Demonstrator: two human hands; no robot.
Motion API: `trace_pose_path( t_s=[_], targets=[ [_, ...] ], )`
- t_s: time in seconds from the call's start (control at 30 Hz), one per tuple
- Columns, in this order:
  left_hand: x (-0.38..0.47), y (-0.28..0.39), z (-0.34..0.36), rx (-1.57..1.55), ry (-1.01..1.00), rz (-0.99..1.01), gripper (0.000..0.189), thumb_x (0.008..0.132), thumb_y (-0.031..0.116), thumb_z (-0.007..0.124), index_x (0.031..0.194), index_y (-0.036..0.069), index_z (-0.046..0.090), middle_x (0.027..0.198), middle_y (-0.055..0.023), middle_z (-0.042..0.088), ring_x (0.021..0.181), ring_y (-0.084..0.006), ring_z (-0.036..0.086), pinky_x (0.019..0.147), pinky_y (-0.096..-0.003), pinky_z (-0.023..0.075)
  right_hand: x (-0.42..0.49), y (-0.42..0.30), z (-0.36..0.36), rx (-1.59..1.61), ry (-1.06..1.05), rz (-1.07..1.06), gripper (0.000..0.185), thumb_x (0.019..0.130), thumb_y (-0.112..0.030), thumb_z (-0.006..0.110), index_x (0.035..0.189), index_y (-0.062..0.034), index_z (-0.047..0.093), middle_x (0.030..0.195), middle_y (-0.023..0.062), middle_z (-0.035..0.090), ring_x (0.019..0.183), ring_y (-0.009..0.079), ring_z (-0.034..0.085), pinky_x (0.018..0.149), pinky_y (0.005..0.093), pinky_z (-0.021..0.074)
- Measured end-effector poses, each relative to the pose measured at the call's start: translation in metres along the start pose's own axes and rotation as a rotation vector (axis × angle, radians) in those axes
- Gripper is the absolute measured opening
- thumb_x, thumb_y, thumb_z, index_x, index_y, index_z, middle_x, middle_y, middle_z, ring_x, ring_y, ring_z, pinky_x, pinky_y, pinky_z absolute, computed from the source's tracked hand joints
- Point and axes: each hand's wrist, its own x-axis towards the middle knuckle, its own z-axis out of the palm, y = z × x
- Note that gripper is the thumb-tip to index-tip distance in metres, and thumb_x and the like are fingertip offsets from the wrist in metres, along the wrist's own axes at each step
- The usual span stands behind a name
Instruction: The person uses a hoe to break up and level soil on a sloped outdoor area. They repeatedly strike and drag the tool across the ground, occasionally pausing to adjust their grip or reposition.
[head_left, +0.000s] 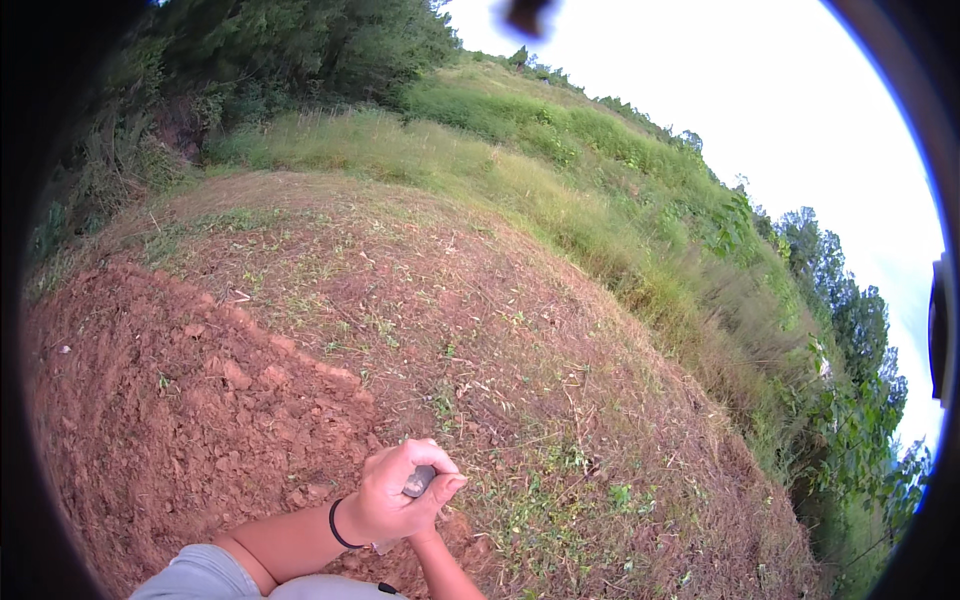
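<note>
My left hand (401, 487) is closed around an upright handle, whose round, dark, worn end (418, 481) shows between the fingers and thumb. A black band (337, 525) circles that wrist, and a light grey sleeve (204, 574) covers the upper part of the arm. My right forearm comes up from the bottom edge; the right hand lies directly beneath the left, almost wholly hidden, with only its wrist (421, 534) showing. The rest of the handle and whatever is at its lower end are hidden. Loose, cloddy reddish soil (225, 420) lies left of the hands.
Ground with cut dry grass and small green weeds (555, 480) spreads ahead and right. An uneven edge (300, 349) divides it from the broken soil. Tall grass (637, 247) grows on a bank beyond, with dark trees (300, 52) at the upper left and leafy plants (847, 427) at the right.
</note>
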Motion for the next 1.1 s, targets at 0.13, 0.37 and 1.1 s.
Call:
trace_pose_path(
  t_s=[0.13,0.37,1.1],
  targets=[
    [-0.004,-0.002,0.004,-0.071,0.014,0.033,0.019,0.081,0.008,0.070,0.084,0.001,0.053,0.066,-0.0086,0.058,0.055,-0.0128,0.056,0.048,-0.0239,0.0424,-0.005,-0.005,-0.005,0.021,-0.026,0.005,0.030,0.074,-0.022,0.074,0.092,-0.0071,0.056,0.077,0.0130,0.063,0.070,0.0245,0.065,0.062,0.0341,0.0502],
    [-0.013,0.002,-0.014,0.034,0.021,-0.009,0.030,0.091,0.026,0.059,0.080,0.005,0.042,0.066,-0.0033,0.043,0.051,-0.0088,0.045,0.046,-0.0218,0.0352,-0.001,-0.030,0.001,0.024,-0.062,-0.074,0.030,0.073,-0.011,0.071,0.097,-0.0069,0.053,0.079,0.0140,0.062,0.072,0.0236,0.065,0.064,0.0329,0.0497],
    [-0.016,0.008,-0.017,0.157,0.106,-0.174,0.006,0.081,-0.001,0.061,0.087,0.000,0.058,0.069,-0.0052,0.056,0.059,-0.0090,0.049,0.054,-0.0225,0.0385,-0.004,-0.029,0.003,0.089,-0.100,0.006,0.031,0.075,-0.008,0.069,0.100,-0.0075,0.051,0.083,0.0167,0.062,0.079,0.0333,0.065,0.065,0.0370,0.0501]
  ],
)
